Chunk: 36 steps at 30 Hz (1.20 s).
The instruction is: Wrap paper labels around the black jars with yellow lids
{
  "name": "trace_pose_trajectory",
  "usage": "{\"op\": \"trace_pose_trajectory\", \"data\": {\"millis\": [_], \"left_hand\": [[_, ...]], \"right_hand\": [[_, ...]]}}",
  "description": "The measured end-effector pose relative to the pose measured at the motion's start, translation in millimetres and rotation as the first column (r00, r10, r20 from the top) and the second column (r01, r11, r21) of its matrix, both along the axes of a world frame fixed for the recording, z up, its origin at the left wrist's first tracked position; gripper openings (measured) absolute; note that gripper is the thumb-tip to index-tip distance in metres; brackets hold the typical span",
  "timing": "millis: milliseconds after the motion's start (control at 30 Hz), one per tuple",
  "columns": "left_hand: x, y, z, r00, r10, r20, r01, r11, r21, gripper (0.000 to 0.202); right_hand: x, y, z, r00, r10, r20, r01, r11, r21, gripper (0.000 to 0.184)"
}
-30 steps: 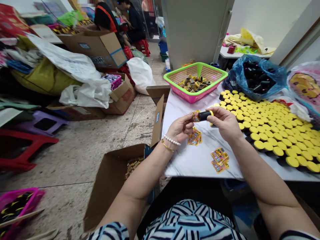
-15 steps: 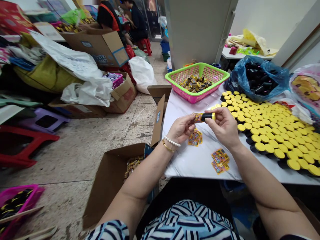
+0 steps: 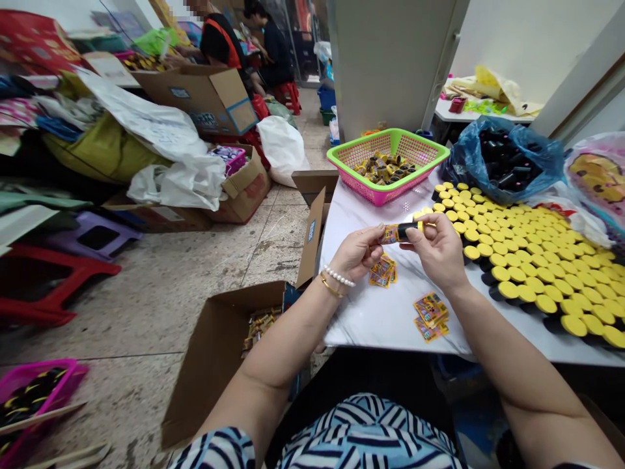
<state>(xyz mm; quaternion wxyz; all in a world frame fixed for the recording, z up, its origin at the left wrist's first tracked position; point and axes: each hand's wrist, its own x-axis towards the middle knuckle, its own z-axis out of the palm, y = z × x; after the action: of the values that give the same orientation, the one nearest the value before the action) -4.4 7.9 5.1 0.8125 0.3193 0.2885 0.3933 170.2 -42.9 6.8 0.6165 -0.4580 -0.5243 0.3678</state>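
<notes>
My left hand [image 3: 359, 253] and my right hand [image 3: 437, 251] both pinch a small black cylinder [image 3: 400, 232] above the white marble table [image 3: 371, 322]. A colourful printed label [image 3: 389, 234] covers its left end, held by my left fingers. My right fingers cover the yellow-capped end. Under my left hand lies a small stack of printed labels [image 3: 382, 270], and a second stack [image 3: 430, 319] sits nearer me. Rows of yellow-topped black cylinders [image 3: 537, 277] stand just right of my right hand.
A green-and-pink plastic basket [image 3: 388, 166] holds labelled cylinders at the table's back. Beside it is a blue bag of black cylinders [image 3: 502, 163]. An open cardboard box [image 3: 219, 365] stands on the floor below my left forearm. Two co-workers [image 3: 244, 45] sit far back.
My right fingers have closed over the yellow end of the cylinder, which showed clearly half a second ago. The cylinder stays between both hands, and the view has shifted slightly.
</notes>
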Motion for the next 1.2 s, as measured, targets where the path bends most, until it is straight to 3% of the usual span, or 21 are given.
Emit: {"op": "trace_pose_trajectory", "data": {"millis": [200,333,500,600,700,867,1033,1200], "left_hand": [[0,1,3.3,1.0,0.02,-0.001,-0.02,0.997,-0.074,0.014],[-2,2,2.1,0.999,0.046,0.011,-0.046,0.999,-0.022,0.018],[-5,0,1.3,0.98,0.199,0.018,-0.2,0.977,0.075,0.034],[-6,-2,1.4,0.995,0.093,0.043,-0.098,0.986,0.132,0.049],[-6,-3,0.1,0.998,-0.049,0.042,0.039,0.975,0.217,0.05],[-4,0,-3.5,1.0,0.012,-0.009,-0.01,0.972,0.235,0.048],[-2,-1,-5.6,0.996,-0.084,-0.036,0.091,0.96,0.266,0.049],[-6,0,-2.0,0.998,-0.055,-0.005,0.055,0.98,0.191,0.059]], "right_hand": [[0,-1,-6.7,0.99,0.013,0.138,-0.026,0.995,0.094,0.038],[4,-1,-1.9,0.989,-0.004,0.146,-0.015,0.991,0.131,0.035],[8,-3,8.2,0.993,-0.005,0.119,-0.017,0.984,0.178,0.037],[9,-4,11.0,0.985,0.007,0.174,-0.043,0.977,0.208,0.037],[11,-3,10.8,0.961,0.013,0.277,-0.087,0.962,0.257,0.035],[13,-3,11.0,0.899,0.019,0.437,-0.148,0.954,0.262,0.036],[9,-5,12.6,0.744,-0.208,0.635,-0.124,0.891,0.437,0.036],[10,-4,13.3,0.742,-0.243,0.625,-0.088,0.889,0.45,0.033]]}}
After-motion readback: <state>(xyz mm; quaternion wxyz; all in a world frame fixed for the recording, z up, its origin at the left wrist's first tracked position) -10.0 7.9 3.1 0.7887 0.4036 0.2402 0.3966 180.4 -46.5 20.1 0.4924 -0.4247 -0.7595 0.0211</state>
